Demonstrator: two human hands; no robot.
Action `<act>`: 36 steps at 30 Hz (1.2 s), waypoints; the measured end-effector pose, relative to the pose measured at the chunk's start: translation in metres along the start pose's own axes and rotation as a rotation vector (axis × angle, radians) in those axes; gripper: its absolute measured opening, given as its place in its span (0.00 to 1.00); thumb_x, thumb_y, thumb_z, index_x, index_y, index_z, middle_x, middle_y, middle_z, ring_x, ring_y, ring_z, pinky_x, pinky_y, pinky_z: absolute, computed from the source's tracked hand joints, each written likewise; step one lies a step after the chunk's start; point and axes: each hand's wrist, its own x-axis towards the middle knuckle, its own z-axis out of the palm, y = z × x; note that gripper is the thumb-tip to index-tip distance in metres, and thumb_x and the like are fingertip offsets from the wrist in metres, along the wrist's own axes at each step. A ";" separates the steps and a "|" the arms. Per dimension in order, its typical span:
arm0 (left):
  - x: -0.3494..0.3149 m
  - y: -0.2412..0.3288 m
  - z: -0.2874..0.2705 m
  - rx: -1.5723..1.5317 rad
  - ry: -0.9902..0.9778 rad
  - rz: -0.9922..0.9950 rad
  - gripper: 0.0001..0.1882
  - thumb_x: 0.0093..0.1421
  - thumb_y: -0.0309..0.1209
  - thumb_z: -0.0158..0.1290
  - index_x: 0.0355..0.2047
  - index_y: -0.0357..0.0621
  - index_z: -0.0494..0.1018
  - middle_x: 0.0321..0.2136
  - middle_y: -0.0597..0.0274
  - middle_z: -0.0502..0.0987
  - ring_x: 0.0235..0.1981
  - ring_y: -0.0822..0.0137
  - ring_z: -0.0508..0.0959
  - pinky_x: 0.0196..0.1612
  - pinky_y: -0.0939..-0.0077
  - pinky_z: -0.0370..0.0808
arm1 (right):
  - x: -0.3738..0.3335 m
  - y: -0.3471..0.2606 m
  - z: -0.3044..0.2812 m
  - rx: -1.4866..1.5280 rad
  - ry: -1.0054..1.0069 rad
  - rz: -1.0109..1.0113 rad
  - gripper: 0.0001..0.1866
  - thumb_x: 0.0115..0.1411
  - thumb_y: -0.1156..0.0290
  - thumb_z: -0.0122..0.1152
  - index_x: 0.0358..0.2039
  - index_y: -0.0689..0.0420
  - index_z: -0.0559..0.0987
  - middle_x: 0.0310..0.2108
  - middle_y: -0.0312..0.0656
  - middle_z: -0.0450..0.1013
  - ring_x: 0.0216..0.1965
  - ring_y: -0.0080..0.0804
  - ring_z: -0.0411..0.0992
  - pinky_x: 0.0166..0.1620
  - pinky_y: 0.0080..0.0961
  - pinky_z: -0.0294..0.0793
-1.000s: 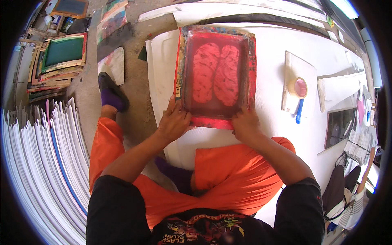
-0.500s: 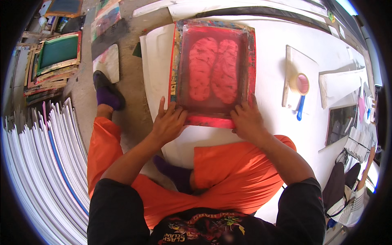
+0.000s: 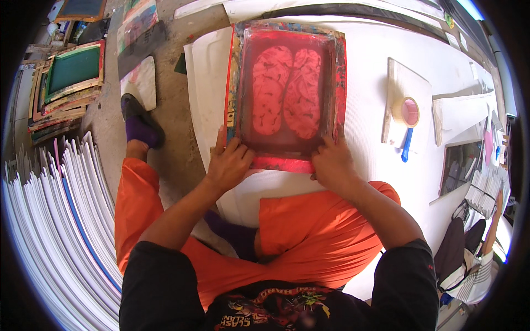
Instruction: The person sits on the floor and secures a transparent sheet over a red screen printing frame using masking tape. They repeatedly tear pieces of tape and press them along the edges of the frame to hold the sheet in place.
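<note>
A screen-printing frame (image 3: 284, 164) with red-stained edges and paint-spattered sides lies in front of me over white sheet material. Two pink sole-shaped areas (image 3: 302, 94) show side by side through its mesh, marked with dark patches. My left hand (image 3: 232, 164) closes on the near left corner of the frame, with fingers over the rim. At the near right corner my right hand (image 3: 333, 161) grips in the same way, its index finger stretched along the side. The undersides of both grips are hidden.
White sheeting (image 3: 367, 49) spreads around the frame. To the right, a roll of tape (image 3: 409, 112) and a blue-handled tool (image 3: 407, 146) lie on a pale board (image 3: 391, 132). Stacked frames (image 3: 74, 71) and upright white sheets (image 3: 49, 220) stand at left. My shod foot (image 3: 141, 121) rests beside the sheeting.
The frame's far edge has shifted slightly away and to the left, while the near edge stays almost in place. Dark patches on the pink shapes look different. Both hands keep their grip.
</note>
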 end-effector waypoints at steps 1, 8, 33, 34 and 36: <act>-0.001 0.000 0.001 0.007 0.010 -0.007 0.24 0.56 0.57 0.64 0.36 0.50 0.84 0.31 0.69 0.79 0.48 0.59 0.76 0.76 0.30 0.41 | -0.002 0.001 -0.004 -0.003 -0.010 0.011 0.28 0.51 0.44 0.76 0.45 0.50 0.90 0.45 0.40 0.82 0.64 0.45 0.67 0.75 0.66 0.47; -0.008 -0.009 -0.010 0.093 -0.047 -0.003 0.30 0.57 0.62 0.61 0.42 0.50 0.84 0.44 0.67 0.83 0.62 0.52 0.72 0.76 0.29 0.38 | -0.015 0.020 -0.005 0.120 0.056 -0.003 0.33 0.46 0.45 0.80 0.47 0.53 0.88 0.53 0.43 0.76 0.65 0.43 0.66 0.75 0.61 0.50; -0.034 -0.009 0.004 0.253 0.159 -0.005 0.30 0.53 0.59 0.65 0.48 0.52 0.85 0.54 0.70 0.79 0.59 0.56 0.73 0.74 0.33 0.51 | -0.047 0.015 0.031 -0.046 0.147 -0.056 0.31 0.53 0.52 0.75 0.56 0.51 0.84 0.57 0.42 0.73 0.62 0.41 0.68 0.70 0.52 0.63; -0.033 -0.010 0.004 0.246 0.160 -0.006 0.30 0.53 0.60 0.65 0.47 0.52 0.85 0.54 0.70 0.79 0.59 0.55 0.73 0.73 0.33 0.52 | -0.055 0.014 0.031 -0.030 0.156 -0.037 0.34 0.54 0.52 0.75 0.59 0.52 0.81 0.56 0.42 0.74 0.62 0.41 0.68 0.69 0.52 0.64; -0.035 -0.012 0.003 0.233 0.161 -0.008 0.30 0.54 0.60 0.65 0.47 0.52 0.85 0.55 0.70 0.79 0.59 0.55 0.73 0.73 0.33 0.53 | -0.060 0.015 0.026 0.014 0.132 -0.005 0.38 0.55 0.51 0.74 0.64 0.54 0.77 0.55 0.42 0.74 0.61 0.41 0.69 0.68 0.53 0.65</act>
